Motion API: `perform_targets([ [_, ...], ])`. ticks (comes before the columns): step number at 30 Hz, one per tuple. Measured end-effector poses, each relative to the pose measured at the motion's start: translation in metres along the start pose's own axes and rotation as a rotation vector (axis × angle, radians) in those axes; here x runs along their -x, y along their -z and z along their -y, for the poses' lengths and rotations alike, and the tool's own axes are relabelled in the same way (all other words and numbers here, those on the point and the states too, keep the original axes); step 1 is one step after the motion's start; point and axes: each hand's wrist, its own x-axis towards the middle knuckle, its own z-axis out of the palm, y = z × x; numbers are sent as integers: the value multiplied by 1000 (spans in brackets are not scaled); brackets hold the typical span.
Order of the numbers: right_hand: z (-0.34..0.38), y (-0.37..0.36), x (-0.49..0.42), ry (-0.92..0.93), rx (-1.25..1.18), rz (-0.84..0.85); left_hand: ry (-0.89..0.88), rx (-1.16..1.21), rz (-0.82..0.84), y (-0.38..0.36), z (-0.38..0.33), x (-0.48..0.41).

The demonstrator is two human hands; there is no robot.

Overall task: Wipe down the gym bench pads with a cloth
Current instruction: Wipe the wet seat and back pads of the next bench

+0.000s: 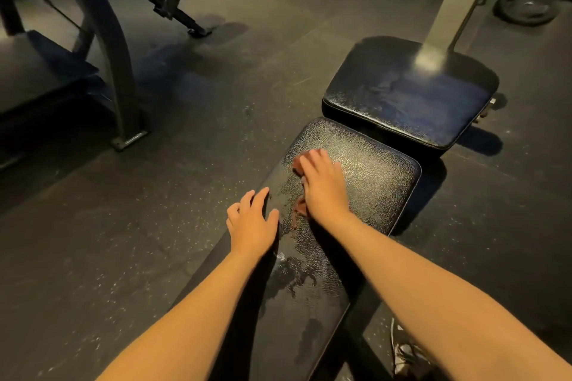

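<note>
Our right hand point(323, 185), fingers straight, presses a cloth point(298, 210); bare pad point(371, 182) lies rightward. Our left hand point(252, 223) rests spread at the pad's edge.

speckled floor point(93, 257), machine frame point(115, 49), weight plate point(526, 11), shoe point(405, 354)

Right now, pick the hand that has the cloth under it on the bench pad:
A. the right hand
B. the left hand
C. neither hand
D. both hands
A: the right hand lies flat on the reddish cloth on the long pad, while the left hand rests bare at the pad's left edge.
</note>
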Motion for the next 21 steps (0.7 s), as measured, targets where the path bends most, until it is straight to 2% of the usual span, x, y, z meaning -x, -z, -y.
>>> perform_targets([
  [2, 6, -5, -10, -99, -15, -71, -9, 23, -16, -1, 4, 0],
  [3, 14, -10, -10, -75, -29, -77, -15, 30, -20, -1, 7, -1],
  [7, 38, -32, 2, 213, -90, 72, -27, 113, -50, 1, 17, -9],
  [9, 31, -34, -8, 288, -79, 136, -12, 163, -68, -1, 19, -10],
  [10, 25, -33, -17, 302, -65, 117, -12, 196, -76, -2, 20, -9],
  [13, 15, -26, -47, 198, -42, -13, -41, 253, -97, -6, 23, -10],
  [16, 29, -35, -52, 83, -24, -39, -24, 282, -108, -8, 27, -11],
  [21, 38, -44, -11, 273, -163, 67, 5, 278, -113, -7, 27, -14],
])
